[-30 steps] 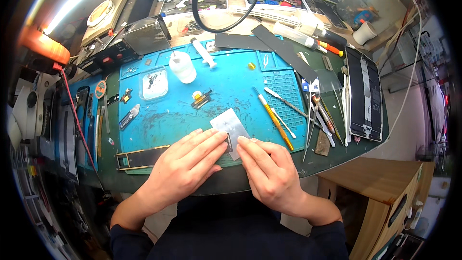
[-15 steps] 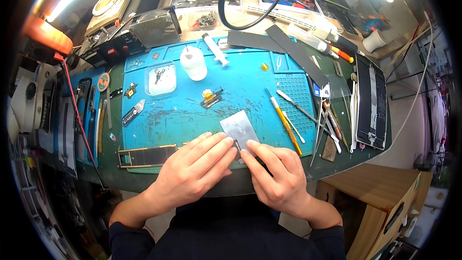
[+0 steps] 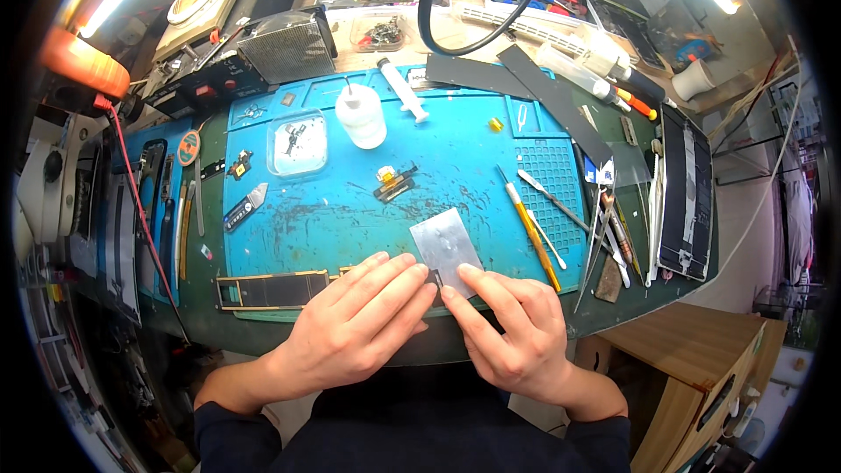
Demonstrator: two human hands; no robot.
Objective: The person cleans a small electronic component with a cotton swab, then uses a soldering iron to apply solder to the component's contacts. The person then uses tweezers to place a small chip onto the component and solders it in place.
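My left hand (image 3: 359,320) lies over the right part of a long dark panel with gold-coloured edges (image 3: 285,291). Its fingers are pressed together and bent down onto the panel, with the thumb low beside them. Close by, my right hand (image 3: 517,328) has its thumb and index fingertips near each other at the lower end of a thin grey sheet (image 3: 445,236). A small dark piece (image 3: 436,278) shows between the two hands; how it joins the panel is hidden. Beyond the hands, a small part with an orange-yellow patch (image 3: 392,182) lies on the blue mat (image 3: 324,219).
Rightward lie a yellow-handled pen-shaped tool (image 3: 533,236), a cotton swab, tweezers and a dark device shell (image 3: 686,197). Farther back stand a white bottle (image 3: 361,118), a syringe (image 3: 403,92) and a clear box (image 3: 298,144). A black cable loop (image 3: 425,17) hangs overhead.
The whole view has shifted slightly, so the bench things sit a little to the right. Both hands keep nearly the same pose at the panel and grey sheet.
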